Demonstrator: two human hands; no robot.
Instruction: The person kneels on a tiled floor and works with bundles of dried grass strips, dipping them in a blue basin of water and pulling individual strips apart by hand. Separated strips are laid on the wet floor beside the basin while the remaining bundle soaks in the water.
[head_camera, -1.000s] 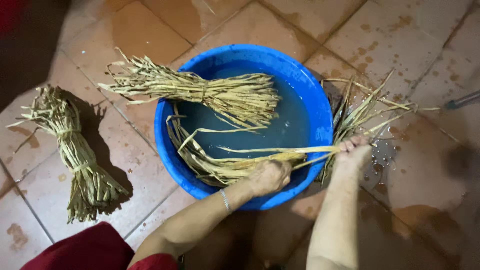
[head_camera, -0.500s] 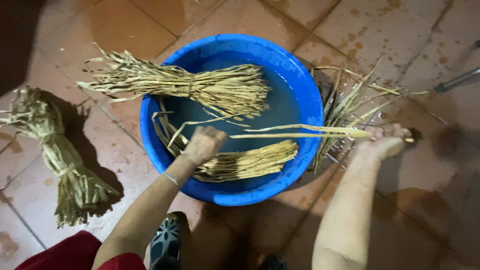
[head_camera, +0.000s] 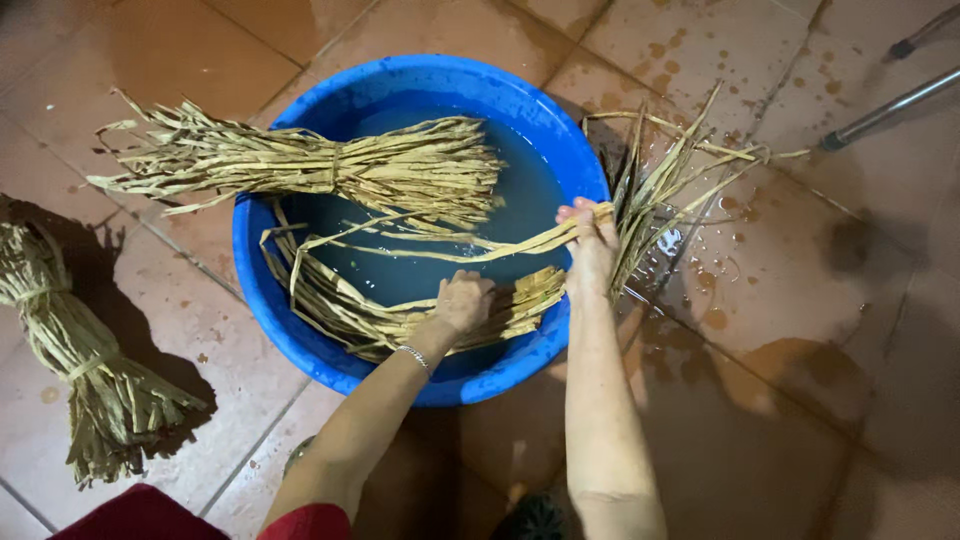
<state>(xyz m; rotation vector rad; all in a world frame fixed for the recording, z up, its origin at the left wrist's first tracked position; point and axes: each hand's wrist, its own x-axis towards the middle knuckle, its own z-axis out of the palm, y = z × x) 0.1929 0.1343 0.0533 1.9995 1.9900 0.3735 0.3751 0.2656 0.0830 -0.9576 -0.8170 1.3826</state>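
Observation:
A round blue basin (head_camera: 300, 345) holds water on a tiled floor. A tied bundle of dried straw strips (head_camera: 300, 165) lies across its far rim, one end dipping into the water. A second bundle of wet strips (head_camera: 340, 310) soaks along the near side. My left hand (head_camera: 462, 300) presses down on that soaking bundle. My right hand (head_camera: 590, 240) is at the basin's right rim, closed on a long wet strip (head_camera: 480, 250) that stretches left over the water. Loose wet strips (head_camera: 670, 190) lie fanned on the floor just right of the basin.
Another tied straw bundle (head_camera: 80, 360) lies on the tiles at the left. The floor (head_camera: 780, 330) right of the basin is wet with puddles. Two metal rods (head_camera: 890, 105) cross the top right corner. Dark red fabric (head_camera: 150, 515) shows at the bottom left.
My right hand has come back from over the floor to the basin's right rim with the strip. My left hand has moved right and down onto the soaking bundle.

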